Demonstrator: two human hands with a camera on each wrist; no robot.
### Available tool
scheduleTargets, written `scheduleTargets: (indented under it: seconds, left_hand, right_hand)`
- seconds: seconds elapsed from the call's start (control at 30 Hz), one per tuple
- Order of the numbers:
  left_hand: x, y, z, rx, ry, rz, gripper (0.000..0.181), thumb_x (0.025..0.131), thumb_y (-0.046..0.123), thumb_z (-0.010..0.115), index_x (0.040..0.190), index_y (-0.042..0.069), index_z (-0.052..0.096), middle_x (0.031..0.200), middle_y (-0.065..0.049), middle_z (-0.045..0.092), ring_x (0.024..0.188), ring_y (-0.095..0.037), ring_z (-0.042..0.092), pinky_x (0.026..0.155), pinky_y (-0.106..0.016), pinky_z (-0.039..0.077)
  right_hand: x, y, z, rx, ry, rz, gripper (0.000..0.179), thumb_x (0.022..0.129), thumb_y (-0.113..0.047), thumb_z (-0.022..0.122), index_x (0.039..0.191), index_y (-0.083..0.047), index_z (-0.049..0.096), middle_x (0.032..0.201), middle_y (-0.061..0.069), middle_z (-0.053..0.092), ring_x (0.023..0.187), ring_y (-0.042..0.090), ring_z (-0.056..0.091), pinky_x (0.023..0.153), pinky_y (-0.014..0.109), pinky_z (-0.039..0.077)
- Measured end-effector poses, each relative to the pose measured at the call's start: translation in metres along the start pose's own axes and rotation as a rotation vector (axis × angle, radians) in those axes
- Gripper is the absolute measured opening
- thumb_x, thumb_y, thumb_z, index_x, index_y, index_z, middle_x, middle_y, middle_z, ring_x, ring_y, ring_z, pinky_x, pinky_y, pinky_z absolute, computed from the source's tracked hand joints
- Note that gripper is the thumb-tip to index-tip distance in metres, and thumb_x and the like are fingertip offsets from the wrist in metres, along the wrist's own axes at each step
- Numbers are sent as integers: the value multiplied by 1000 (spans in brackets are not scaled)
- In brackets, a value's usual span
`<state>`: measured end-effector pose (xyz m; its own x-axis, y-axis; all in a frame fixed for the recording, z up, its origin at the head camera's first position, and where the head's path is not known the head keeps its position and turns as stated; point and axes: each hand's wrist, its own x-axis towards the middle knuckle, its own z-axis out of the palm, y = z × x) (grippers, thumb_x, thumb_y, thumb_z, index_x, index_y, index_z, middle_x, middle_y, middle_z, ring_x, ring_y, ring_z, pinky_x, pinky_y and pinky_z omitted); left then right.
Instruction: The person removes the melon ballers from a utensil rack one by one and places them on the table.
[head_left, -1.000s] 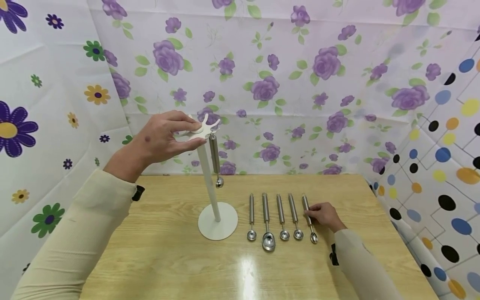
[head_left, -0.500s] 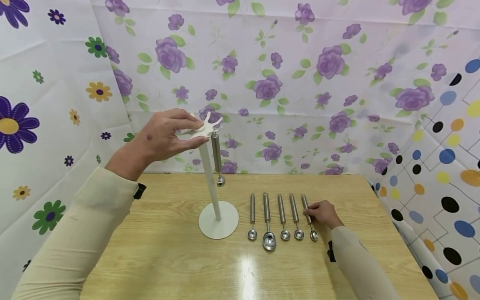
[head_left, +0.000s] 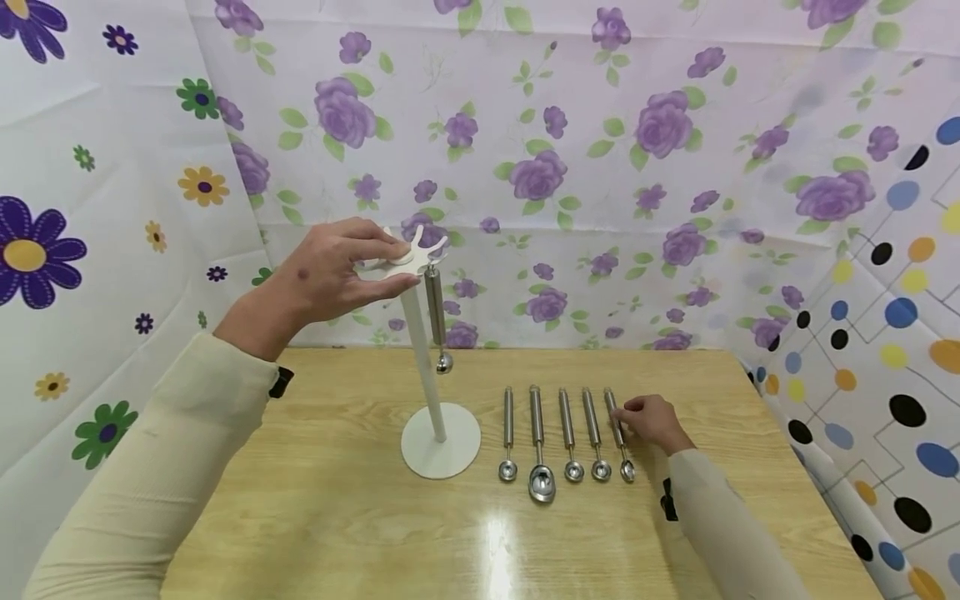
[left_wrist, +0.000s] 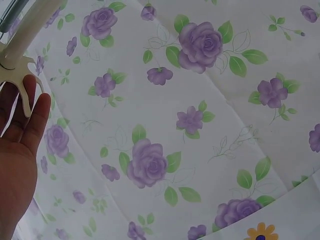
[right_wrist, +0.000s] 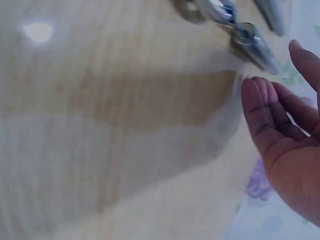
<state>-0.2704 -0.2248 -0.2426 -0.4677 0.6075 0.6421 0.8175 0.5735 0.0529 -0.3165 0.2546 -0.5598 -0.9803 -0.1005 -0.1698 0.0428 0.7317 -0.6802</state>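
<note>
My left hand (head_left: 330,271) pinches the forked top of a white hanging stand (head_left: 417,325), thumb at the near edge and fingers over the top. From one of its hooks hangs a melon baller (head_left: 436,308), round head down. To the right, several steel scoops lie in a row on the table, handles away from me. Among them are a small round-bowled scoop (head_left: 508,429) and a larger oval scoop (head_left: 542,482). My right hand (head_left: 654,419) is beside the rightmost small oval scoop (head_left: 627,469), fingertips right at its handle. In the right wrist view, thumb and fingers stand apart with nothing between them.
The stand's round white base (head_left: 441,462) rests on the wooden table (head_left: 352,517), left of the row. Flowered cloth (head_left: 555,183) hangs behind the table. Patterned sheets stand at the left and right sides.
The right hand has let go of the rightmost scoop's handle and drawn slightly right. That scoop's bowl has shifted a little left and away. The left hand keeps its grip on the stand.
</note>
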Motion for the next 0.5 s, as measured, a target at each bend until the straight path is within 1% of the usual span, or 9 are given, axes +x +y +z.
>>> scheduleTargets:
  seconds: [0.1,0.2,0.33,0.5]
  left_hand:
    - [0,0,0,5,-3,7,42,73,13,89,111,1,76,99,-14,70,82,-27,67,67,-43,55]
    - [1,0,0,10,-8,6,42,73,13,89,111,1,76,98,-14,70,81,-26,66,67,-43,55]
    - [1,2,-1,16,-16,-6,41,73,15,89,110,1,77,98,-13,70,80,-26,66,67,-42,55]
    - [1,3,-2,19,-29,-19,41,75,16,89,110,1,77,99,-14,70,82,-27,67,69,-43,56]
  right_hand:
    - [0,-12,-9,6,18,-74,48,100,-27,64,127,12,60,117,27,64,103,39,63,84,49,54]
    - [0,-27,-19,44,24,-146,48,100,-28,63,129,10,60,121,26,64,107,39,62,87,49,53]
    - [-2,-49,-31,87,17,-202,51,100,-33,63,130,7,60,122,23,64,110,37,62,89,48,53]
    - [-5,-77,-44,107,0,-241,55,99,-39,63,133,3,60,127,21,62,114,35,60,93,49,51]
